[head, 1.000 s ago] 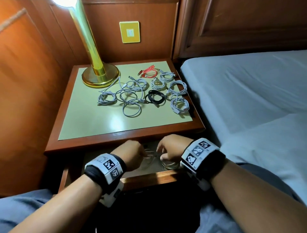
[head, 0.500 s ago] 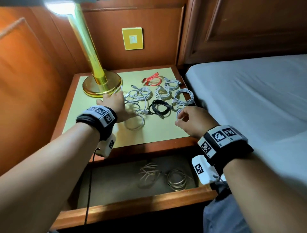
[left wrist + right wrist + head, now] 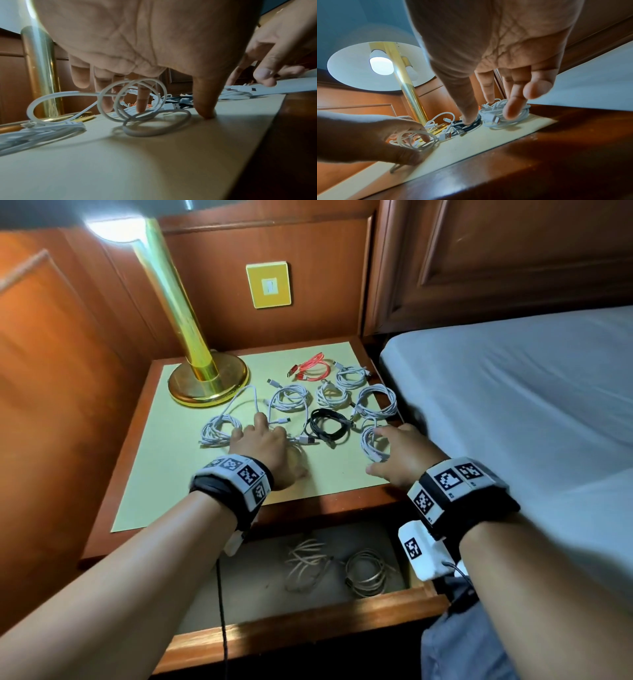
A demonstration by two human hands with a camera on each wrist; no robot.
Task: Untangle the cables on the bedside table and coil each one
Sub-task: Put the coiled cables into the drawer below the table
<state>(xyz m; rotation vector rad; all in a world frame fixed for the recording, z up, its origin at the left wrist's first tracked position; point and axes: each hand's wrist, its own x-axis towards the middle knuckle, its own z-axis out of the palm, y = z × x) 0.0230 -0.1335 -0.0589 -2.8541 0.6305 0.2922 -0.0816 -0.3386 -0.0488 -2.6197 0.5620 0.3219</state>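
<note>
Several coiled white cables, a red coil (image 3: 310, 370) and a black coil (image 3: 327, 424) lie on the bedside table's pale green mat (image 3: 171, 491). My left hand (image 3: 260, 433) hovers palm-down over a loose, looped white cable (image 3: 142, 108), with its fingers straight and its thumb tip on the mat; it grips nothing. My right hand (image 3: 380, 446) reaches with spread fingers over the nearest white coil (image 3: 503, 117) at the mat's right edge. Its thumb touches the black coil (image 3: 467, 125).
A gold lamp base (image 3: 209, 381) stands at the mat's back left. Under the tabletop an open drawer (image 3: 308, 621) holds two coiled cables (image 3: 368, 571). The bed (image 3: 513, 405) runs along the right, and wood panelling closes the left and back.
Both hands have left the drawer and come up onto the tabletop. The left has settled over the loose white loops; the right has moved forward onto the near white coil.
</note>
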